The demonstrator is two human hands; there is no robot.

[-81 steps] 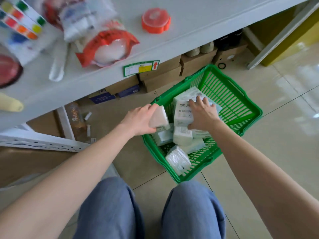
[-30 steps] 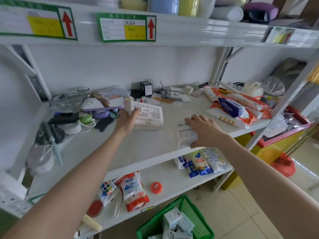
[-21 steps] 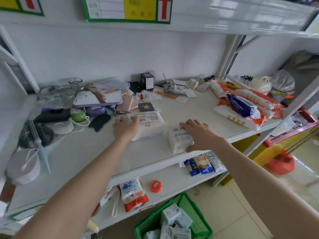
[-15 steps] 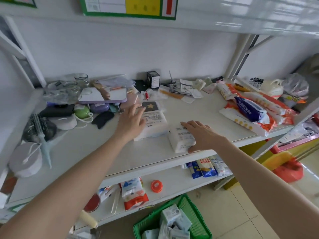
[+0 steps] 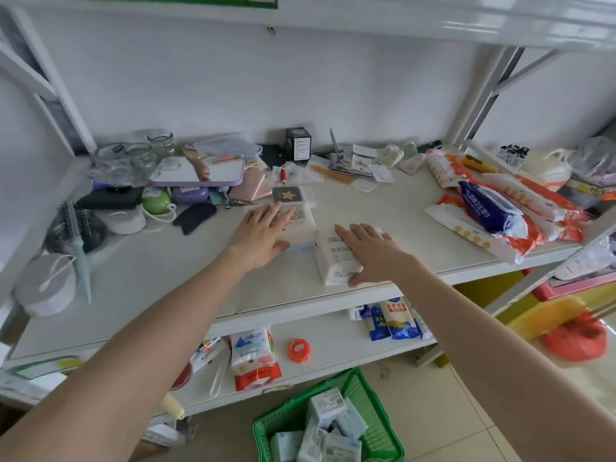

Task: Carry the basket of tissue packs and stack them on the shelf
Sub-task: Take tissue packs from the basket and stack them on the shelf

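The left hand [image 5: 263,232] lies flat, fingers straight, on a white rectangular tissue pack [image 5: 300,228] in the middle of the white metal shelf [image 5: 166,278]. The right hand [image 5: 373,251] rests with spread fingers on a second white tissue pack [image 5: 333,258] just beside it, near the front edge; the two packs seem to touch. Below, on the floor, the green plastic basket [image 5: 373,425] holds more packs.
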